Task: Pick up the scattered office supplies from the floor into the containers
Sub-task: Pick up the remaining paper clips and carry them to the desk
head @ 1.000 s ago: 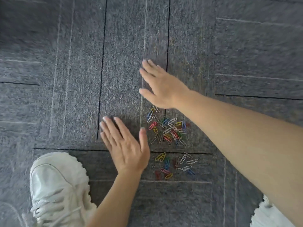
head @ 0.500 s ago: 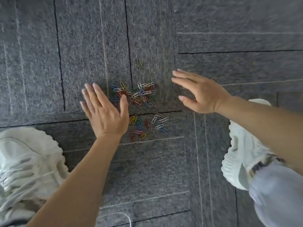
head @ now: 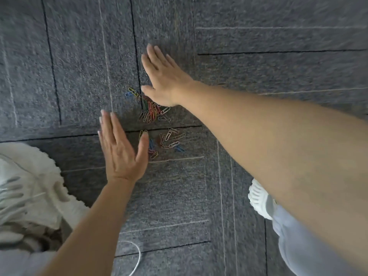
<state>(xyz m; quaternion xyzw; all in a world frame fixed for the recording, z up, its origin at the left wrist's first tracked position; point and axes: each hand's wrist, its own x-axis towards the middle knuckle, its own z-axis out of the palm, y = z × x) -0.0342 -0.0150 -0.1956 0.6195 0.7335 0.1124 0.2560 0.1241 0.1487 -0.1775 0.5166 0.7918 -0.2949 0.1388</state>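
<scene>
Paperclips, coloured and silver, lie loose on grey carpet tiles (head: 79,76) between a person's two bare hands; both hands are flat, palm down, fingers straight and close together, thumbs spread wide, gripping nothing. Whether the palms touch the carpet cannot be told. The left hand (head: 121,150) points away from the person; its thumb tip sits just beside a yellow-green clip (head: 141,134). The right hand (head: 163,78) reaches in from the right, fingers aimed up and to the left, thumb stretched towards the clips. The clips form two loose groups; the upper cluster (head: 153,112) lies just below the right hand's thumb and heel, partly tucked under it, most of its clips packed side by side with long axes running roughly away from the person; the lower cluster (head: 169,140) lies just right of the left thumb, its clips pointing many ways, the silver ones slanting up to the right. Two stray clips, one yellow (head: 133,92) and one blue (head: 129,94), sit just left of the right thumb tip. The total is a few dozen; blur prevents an exact count. Two white shoes show; the left shoe (head: 29,186) is beside the left wrist, the right shoe (head: 260,202) beneath the right forearm. A white cord (head: 137,255) loops near the left elbow.
</scene>
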